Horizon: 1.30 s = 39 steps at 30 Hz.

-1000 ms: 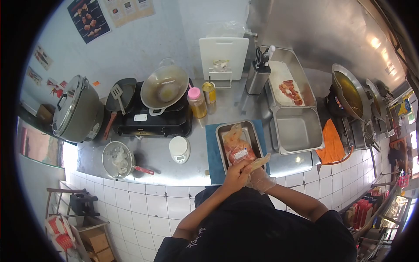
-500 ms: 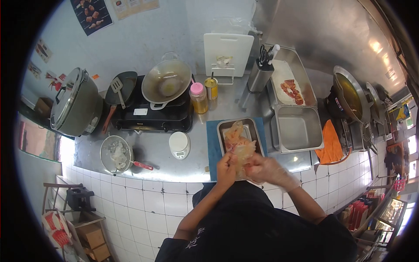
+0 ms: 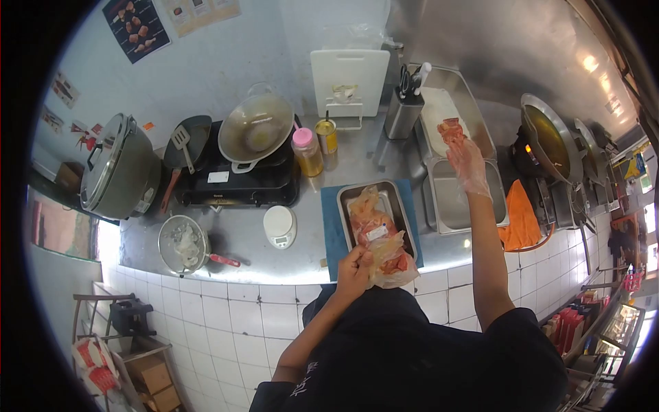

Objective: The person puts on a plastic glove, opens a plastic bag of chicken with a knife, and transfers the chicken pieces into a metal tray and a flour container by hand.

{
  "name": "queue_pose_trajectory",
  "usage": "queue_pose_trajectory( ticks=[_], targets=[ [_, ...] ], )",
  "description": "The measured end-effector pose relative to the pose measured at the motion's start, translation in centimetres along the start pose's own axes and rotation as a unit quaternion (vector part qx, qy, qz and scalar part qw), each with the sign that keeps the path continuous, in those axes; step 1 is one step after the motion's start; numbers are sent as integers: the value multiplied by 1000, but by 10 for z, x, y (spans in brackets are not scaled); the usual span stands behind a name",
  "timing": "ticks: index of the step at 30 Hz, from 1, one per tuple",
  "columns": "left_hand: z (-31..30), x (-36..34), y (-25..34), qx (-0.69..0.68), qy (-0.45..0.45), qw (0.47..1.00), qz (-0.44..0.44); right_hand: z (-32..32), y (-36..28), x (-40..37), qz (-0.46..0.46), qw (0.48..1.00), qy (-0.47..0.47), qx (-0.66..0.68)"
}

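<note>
My left hand (image 3: 355,271), bare, is closed around the gathered side of a clear plastic bag (image 3: 395,276). The bag has a white label and holds pinkish raw meat (image 3: 371,223). It lies partly in a small steel tray (image 3: 412,237), its lower end hanging over the near rim. On my right hand (image 3: 469,165) is a clear plastic glove. That hand reaches into a deep steel pan (image 3: 477,113) with white powder in it, its fingers at strips of raw meat (image 3: 449,129). The palm hides part of the meat there.
A blue mat (image 3: 334,237) lies beneath the tray. A second steel pan (image 3: 460,223) adjoins the powder pan, beside an orange cloth (image 3: 519,220). Left are a white scale (image 3: 280,226), a strainer (image 3: 184,244) and a wok (image 3: 257,130) on a stove. A knife block (image 3: 403,115) stands behind.
My right hand has moved from the bag up and right to the powder pan. My left hand keeps its grip on the bag, which now sags lower. The view has shifted slightly.
</note>
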<state>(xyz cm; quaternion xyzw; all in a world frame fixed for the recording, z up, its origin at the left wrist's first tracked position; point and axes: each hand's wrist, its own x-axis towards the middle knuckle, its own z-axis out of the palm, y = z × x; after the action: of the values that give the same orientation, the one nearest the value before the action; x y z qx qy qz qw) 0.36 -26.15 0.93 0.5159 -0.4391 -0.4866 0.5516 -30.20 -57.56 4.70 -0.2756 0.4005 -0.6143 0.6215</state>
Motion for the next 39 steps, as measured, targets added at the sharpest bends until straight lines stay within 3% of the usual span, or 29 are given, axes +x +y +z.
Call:
queue_pose_trajectory(
  ticks=[2, 4, 6, 8, 11, 14, 17, 20, 23, 26, 29, 32, 35, 38, 39],
  targets=[
    [0, -5, 3, 21, -6, 999, 30, 24, 18, -36, -5, 989, -114, -93],
    [-2, -8, 2, 26, -11, 999, 35, 37, 54, -56, 92, 953, -171, -231],
    [-3, -14, -3, 17, -17, 1000, 13, 29, 106, -59, 84, 864, -268, -417],
    [-3, -15, -2, 18, -2, 1000, 20, 60, 113, -84, -87, 706, -373, -595],
    [-7, -18, -6, 28, 8, 999, 23, 74, 143, -80, -337, 613, -467, -541],
    [-9, -23, -8, 39, 13, 999, 22, 88, 154, -87, -267, 566, -506, -594],
    [-12, -25, -4, 61, 18, 998, 28, 67, 204, -83, -300, 494, -444, -685],
    [-14, -29, -3, 66, 32, 997, 16, 72, 198, -82, -268, 535, -470, -649],
    [-20, -30, 5, 61, 48, 997, 10, 76, 179, -87, -313, 574, -455, -605],
    [-26, -28, -3, 49, 79, 996, 12, 82, 145, -106, -179, 680, -453, -548],
    [-33, -26, -8, 24, 96, 995, -5, 85, 113, -118, -337, 584, -463, -575],
    [-32, -18, -8, 6, 99, 995, -3, 97, 70, -127, -274, 664, -405, -566],
    [-26, -4, 0, 8, 85, 996, 26, 103, 19, -129, -374, 641, -382, -551],
    [-19, 21, 8, 26, 82, 995, 58, 120, -41, -158, -447, 555, -280, -643],
    [-17, 33, 11, 34, 86, 993, 68, 118, -52, -160, -423, 581, -260, -645]
  ],
)
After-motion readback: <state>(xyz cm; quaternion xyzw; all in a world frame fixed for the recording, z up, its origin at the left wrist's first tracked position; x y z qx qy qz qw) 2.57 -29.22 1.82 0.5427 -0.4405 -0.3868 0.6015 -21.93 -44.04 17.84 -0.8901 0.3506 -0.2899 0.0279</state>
